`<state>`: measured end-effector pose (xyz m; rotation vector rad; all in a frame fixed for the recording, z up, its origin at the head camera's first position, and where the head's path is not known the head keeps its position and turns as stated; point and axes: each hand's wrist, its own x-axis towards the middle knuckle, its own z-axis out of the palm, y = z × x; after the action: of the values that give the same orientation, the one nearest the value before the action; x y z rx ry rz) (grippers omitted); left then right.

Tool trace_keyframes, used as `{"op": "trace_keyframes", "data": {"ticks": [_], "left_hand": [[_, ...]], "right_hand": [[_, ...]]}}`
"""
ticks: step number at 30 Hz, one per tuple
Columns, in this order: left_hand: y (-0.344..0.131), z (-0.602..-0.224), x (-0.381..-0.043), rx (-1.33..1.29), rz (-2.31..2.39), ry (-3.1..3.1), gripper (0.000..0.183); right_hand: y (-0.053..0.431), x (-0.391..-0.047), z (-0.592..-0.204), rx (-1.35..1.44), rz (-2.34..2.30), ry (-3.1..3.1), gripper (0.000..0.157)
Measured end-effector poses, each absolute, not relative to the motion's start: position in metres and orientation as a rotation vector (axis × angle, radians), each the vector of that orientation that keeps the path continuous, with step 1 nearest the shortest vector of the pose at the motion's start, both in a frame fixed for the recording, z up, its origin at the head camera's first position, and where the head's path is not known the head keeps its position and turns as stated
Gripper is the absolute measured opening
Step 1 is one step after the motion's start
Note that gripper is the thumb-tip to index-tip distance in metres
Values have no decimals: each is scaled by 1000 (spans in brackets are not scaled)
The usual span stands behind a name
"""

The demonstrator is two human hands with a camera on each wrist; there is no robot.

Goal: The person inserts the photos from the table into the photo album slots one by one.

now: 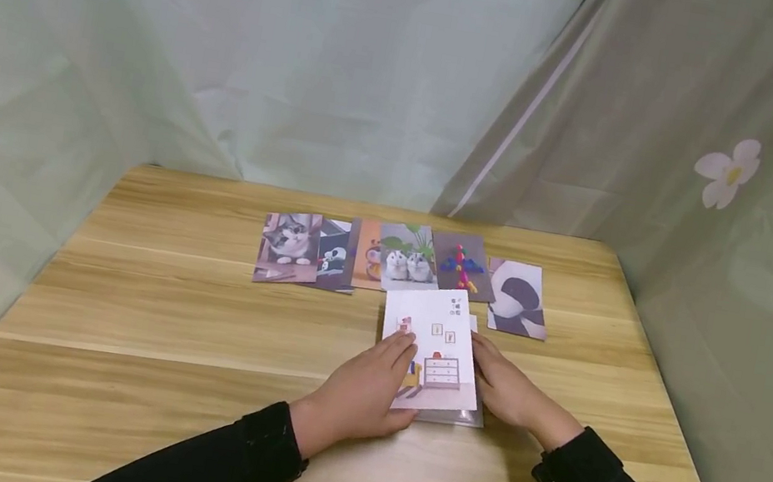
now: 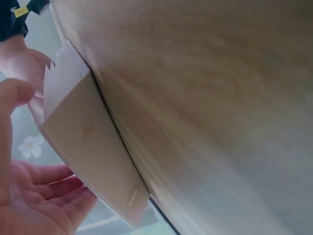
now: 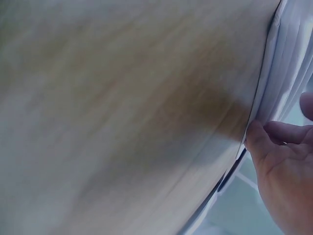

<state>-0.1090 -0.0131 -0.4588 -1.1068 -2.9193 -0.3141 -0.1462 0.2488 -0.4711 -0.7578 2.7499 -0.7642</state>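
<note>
A photo album lies on the table, its white cover printed with a drawn chest of drawers. Clear sleeve edges show below and to the right of the cover. My left hand rests its straight fingers on the cover's left part; its thumb is near the lower edge. In the left wrist view, the album's beige spine side faces the camera, with the left thumb apart from it. At the right edge, my right hand pinches the album; its thumb touches the bottom layer in the right wrist view.
Behind the album lies a row of picture cards, among them a cat card, a hamster card, a toy-figure card and a dark-and-white card. Pale curtains surround the wooden table.
</note>
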Motion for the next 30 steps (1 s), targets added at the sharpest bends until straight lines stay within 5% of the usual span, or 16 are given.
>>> {"op": "trace_keyframes", "data": {"ticks": [15,30], "left_hand": [[-20,-424,-99,-827,-1229,-2772,83],[-64,-411,-87,-416,-2129,-2278,77]], "right_hand": [[246,-146,-469,-682,-636,2717,75],[245,-144,-466,-668,-595,2702,80]]}}
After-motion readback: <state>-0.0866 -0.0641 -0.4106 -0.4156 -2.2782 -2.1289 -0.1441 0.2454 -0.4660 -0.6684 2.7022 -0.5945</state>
